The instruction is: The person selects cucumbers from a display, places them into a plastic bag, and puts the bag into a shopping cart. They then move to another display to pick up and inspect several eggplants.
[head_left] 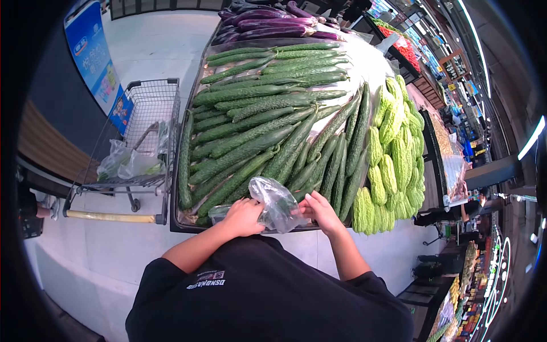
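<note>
A clear plastic bag [278,199] is bunched up between my hands at the near edge of the cucumber display. My left hand [245,216] is closed on the bag's left side, its fingertips partly hidden by the film. From the right, my right hand [320,212] pinches the bag's other edge between thumb and fingers. Whether anything is inside the bag is hard to see through the shiny film. Just beyond both hands lie many long green cucumbers [250,139], fanned out in a dark-edged display bin [174,196].
Purple eggplants [268,23] fill the far end of the display. Pale green bitter melons [393,154] are stacked at its right. A shopping cart [151,108] holding bagged produce [128,162] stands at the left, before a blue sign [94,54]. A person [456,212] is at the far right.
</note>
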A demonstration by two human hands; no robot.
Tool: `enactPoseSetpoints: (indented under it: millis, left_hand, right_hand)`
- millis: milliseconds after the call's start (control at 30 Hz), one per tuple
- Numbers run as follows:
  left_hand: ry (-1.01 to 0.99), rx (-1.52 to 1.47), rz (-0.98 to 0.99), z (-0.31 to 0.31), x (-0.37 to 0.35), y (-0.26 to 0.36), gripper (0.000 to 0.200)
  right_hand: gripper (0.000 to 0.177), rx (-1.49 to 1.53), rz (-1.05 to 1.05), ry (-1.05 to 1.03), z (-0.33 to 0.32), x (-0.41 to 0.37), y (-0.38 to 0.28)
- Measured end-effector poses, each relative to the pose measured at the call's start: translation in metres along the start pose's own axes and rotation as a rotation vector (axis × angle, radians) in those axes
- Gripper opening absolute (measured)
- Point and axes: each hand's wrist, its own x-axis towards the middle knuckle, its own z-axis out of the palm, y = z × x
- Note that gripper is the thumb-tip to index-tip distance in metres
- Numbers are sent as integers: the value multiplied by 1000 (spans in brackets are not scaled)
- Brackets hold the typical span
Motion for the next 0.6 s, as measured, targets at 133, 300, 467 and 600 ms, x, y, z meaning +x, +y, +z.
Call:
enactPoseSetpoints:
  millis: [133, 300, 467, 600]
  left_hand:
    - [-6, -210, -55, -20, -7, 5, 58]
    - [57, -653, 33, -50, -27, 8, 58]
    - [-81, -1376, 79, -51, -37, 0, 64]
    - [-225, -1616, 81, -63, -45, 9, 62]
  right_hand:
    - [30, -78, -229, 219, 5, -22, -15]
    - [21, -58, -716, 677, 39, -62, -5]
    - [51, -124, -857, 747, 86, -74, 20]
    - [85, 103, -813, 548, 99, -63, 22]
